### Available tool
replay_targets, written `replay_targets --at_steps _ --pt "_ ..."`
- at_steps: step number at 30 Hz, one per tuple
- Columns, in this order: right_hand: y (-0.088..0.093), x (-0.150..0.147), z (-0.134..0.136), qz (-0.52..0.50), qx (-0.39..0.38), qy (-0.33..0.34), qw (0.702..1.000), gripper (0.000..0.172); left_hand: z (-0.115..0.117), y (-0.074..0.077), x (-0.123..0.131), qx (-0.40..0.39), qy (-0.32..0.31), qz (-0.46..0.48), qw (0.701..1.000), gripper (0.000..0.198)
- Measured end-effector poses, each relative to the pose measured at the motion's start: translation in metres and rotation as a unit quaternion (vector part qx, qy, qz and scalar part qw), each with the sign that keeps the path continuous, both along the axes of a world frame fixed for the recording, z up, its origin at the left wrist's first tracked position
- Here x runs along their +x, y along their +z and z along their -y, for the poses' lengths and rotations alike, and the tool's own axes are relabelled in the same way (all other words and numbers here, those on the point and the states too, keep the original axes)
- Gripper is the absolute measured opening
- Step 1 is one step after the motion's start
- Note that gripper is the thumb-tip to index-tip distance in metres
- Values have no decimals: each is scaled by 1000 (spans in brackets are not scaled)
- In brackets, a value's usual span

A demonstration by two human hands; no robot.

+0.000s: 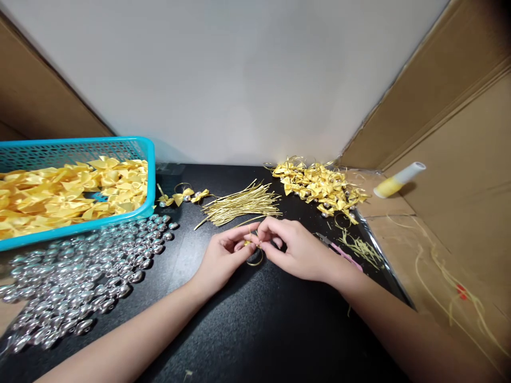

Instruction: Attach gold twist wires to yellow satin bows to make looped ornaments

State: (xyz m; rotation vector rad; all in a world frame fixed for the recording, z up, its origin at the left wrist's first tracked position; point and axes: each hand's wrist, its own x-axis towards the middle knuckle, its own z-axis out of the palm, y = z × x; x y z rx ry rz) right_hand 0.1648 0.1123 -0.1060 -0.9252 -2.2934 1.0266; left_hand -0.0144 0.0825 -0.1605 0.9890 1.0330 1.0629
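Note:
Over the middle of the black table (pixel 239 335), my left hand (pixel 223 258) and my right hand (pixel 297 250) meet fingertip to fingertip. Both are closed in a pinch on a gold cord (pixel 261 259), whose loop hangs below the fingers. A bit of yellow shows between the left fingers; its shape is mostly hidden. Just beyond the hands lies a pile of cut gold cords (pixel 243 205). Scissors with pink handles (pixel 346 256) rest partly behind my right forearm, beside a heap of thin yellow thread scraps (pixel 363 249).
A blue basket (pixel 149 175) of yellow bows stands at left, with many silver beads (pixel 88 271) spread before it. Several bows with beads (pixel 186 196) lie near its corner. More beaded bows (pixel 319 183) are heaped at back right. A thread spool (pixel 399 181) stands on the cardboard.

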Motion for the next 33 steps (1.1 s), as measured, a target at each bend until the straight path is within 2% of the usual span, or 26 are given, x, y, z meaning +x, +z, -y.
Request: replay_targets --at_steps 3,7,14,16,19,23,27,30,33 --pt "-2 -2 2 0 0 10 1000 11 -3 -1 -3 -24 -1 39 999 38" --pt "-4 -3 2 1 -9 21 1000 11 -5 -2 -6 -42 20 44 998 30" --pt "-7 -2 0 10 -13 8 1000 9 -7 -3 -5 -52 13 69 996 34" --pt "-7 -2 0 9 -15 3 1000 9 -5 -1 -3 -36 -1 48 998 36" --pt "-6 -2 0 6 -33 -5 999 10 -2 2 0 29 -29 -52 998 33" --pt "-6 -3 0 -30 -128 -34 991 10 3 2 2 112 -30 -180 977 22" --pt "-11 -3 -5 -89 -270 -65 957 12 6 1 2 139 -28 -232 962 20" --pt "-12 -1 -10 -89 -335 -64 936 15 6 2 1 152 -42 -236 959 23" --pt "-11 2 -14 -73 -359 -66 928 15 6 3 -1 147 -54 -205 966 28"
